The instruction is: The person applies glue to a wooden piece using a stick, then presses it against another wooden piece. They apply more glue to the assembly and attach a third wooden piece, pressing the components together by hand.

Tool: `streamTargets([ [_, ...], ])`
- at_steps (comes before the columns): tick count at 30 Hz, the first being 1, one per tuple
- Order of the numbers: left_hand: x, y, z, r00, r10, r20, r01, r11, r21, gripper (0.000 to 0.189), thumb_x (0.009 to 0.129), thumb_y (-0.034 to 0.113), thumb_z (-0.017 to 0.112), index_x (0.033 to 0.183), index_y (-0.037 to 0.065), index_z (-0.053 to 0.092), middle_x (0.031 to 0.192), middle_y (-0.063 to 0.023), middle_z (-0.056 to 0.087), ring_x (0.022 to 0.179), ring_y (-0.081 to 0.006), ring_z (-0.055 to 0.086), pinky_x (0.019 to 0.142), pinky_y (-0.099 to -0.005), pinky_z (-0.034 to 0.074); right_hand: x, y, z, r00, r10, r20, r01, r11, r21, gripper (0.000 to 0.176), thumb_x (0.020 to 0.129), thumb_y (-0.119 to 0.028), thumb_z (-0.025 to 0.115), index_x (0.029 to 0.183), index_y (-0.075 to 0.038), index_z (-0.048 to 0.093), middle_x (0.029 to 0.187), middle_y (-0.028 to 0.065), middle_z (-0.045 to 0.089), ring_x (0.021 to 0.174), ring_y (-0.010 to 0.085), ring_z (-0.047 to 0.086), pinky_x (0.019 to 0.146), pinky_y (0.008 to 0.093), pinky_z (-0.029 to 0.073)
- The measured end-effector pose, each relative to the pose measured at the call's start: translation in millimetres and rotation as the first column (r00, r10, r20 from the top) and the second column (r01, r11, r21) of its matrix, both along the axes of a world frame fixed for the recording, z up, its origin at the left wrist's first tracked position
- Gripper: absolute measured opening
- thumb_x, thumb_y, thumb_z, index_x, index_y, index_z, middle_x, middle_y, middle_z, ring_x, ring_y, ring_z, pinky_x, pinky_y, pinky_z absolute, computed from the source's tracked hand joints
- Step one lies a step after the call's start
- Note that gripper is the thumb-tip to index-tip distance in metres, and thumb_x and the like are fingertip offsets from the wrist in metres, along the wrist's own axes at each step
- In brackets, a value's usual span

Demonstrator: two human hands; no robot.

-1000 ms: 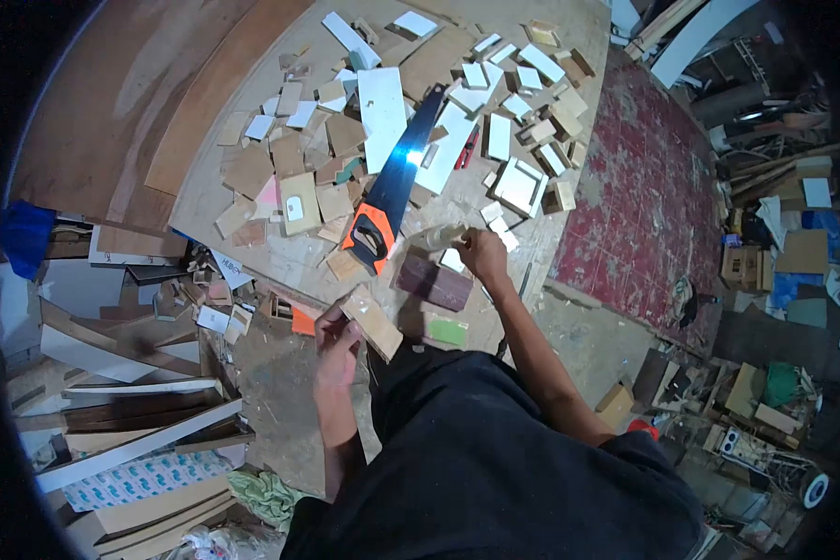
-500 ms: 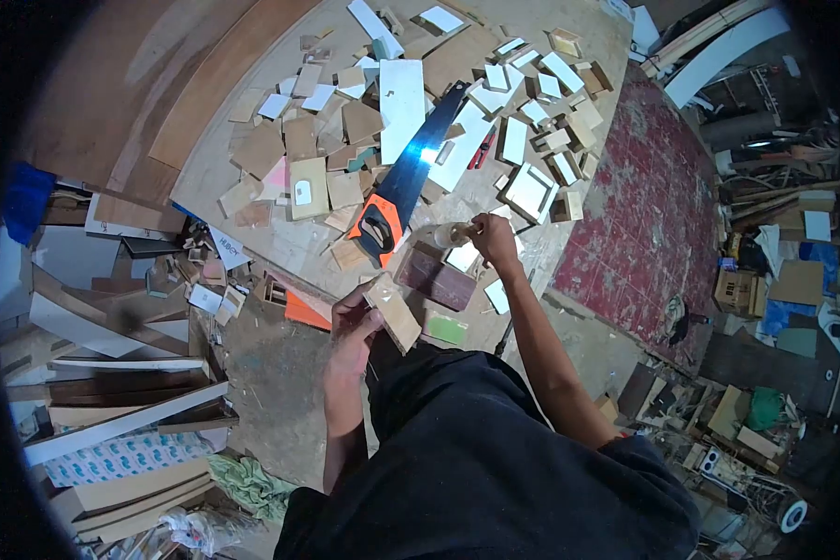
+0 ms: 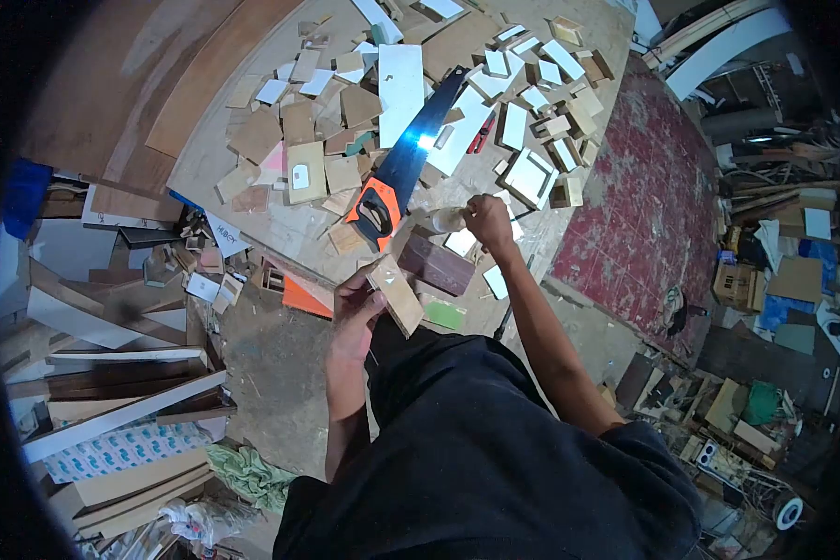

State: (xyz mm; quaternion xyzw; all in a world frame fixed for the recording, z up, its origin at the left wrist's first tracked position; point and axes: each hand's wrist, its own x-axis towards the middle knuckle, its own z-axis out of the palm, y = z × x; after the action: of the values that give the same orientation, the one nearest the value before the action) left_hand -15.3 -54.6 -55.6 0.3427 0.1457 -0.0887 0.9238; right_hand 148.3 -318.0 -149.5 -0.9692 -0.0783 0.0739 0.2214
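- Tan wooden piece point(image 3: 395, 295), narrow and flat, held up near the person's body, just off the near edge of the tabletop point(image 3: 294, 238)
- Left hand point(image 3: 355, 317) gripping that piece by its outer side, thumb toward the person; this hold seems chosen to leave most of the broad face uncovered and turned up to the eyes
- Right hand point(image 3: 488, 222) over the tabletop, fingers drawn in beside a small, pale, rounded container point(image 3: 449, 220); whether they grip anything cannot be told, as the knuckles hide the fingertips
- Dark reddish-brown block point(image 3: 436, 264) lying flat between the wooden piece and the container, with a green patch point(image 3: 445, 315) nearer the body; the container sits close, probably so that the right hand can get to it easily
- Handsaw point(image 3: 403, 168) with an orange and black handle, laid slantwise beyond the left hand; its handle points back toward the person, perhaps for an easy pick-up
- Long white panel point(image 3: 400, 89) beside the saw blade, a slim red tool point(image 3: 481, 133) on the blade's other side, and loose offcuts point(image 3: 301, 123) scattered around them in no clear order
- Worn red surface point(image 3: 625, 201) to the right of the tabletop
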Motion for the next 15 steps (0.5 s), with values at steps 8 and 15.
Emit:
streamTargets([
  [8, -0.2, -1.8, 0.7, 1.0, 0.008, -0.004, -0.008, 0.999, 0.031, 0.053, 0.074, 0.013, 0.076, 0.121, 0.001, 0.055, 0.109, -0.0054, 0.063, 0.1, -0.0151, 0.06, 0.087, -0.0301, 0.049, -7.8, 0.7, -13.8, 0.987, 0.158, 0.005, -0.156, 0.98, -0.127, 0.014, 0.073, -0.012, 0.061, 0.079, 0.0, 0.067, 0.078, 0.0223, 0.062, 0.074, 0.0369, 0.062, 0.068, 0.0428, 0.051],
  [15, -0.9, 1.4, 2.1, 1.0, -0.008, -0.002, 0.008, 1.0, 0.015, 0.053, 0.075, 0.013, 0.075, 0.122, 0.001, 0.054, 0.11, -0.0053, 0.062, 0.101, -0.0146, 0.059, 0.089, -0.0294, 0.048, -4.2, -6.4, -9.1, 0.993, 0.11, -0.044, -0.109, 0.994, 0.031, 0.016, 0.068, -0.013, 0.067, 0.077, 0.001, 0.068, 0.07, 0.0207, 0.063, 0.062, 0.0353, 0.061, 0.06, 0.0398, 0.049],
])
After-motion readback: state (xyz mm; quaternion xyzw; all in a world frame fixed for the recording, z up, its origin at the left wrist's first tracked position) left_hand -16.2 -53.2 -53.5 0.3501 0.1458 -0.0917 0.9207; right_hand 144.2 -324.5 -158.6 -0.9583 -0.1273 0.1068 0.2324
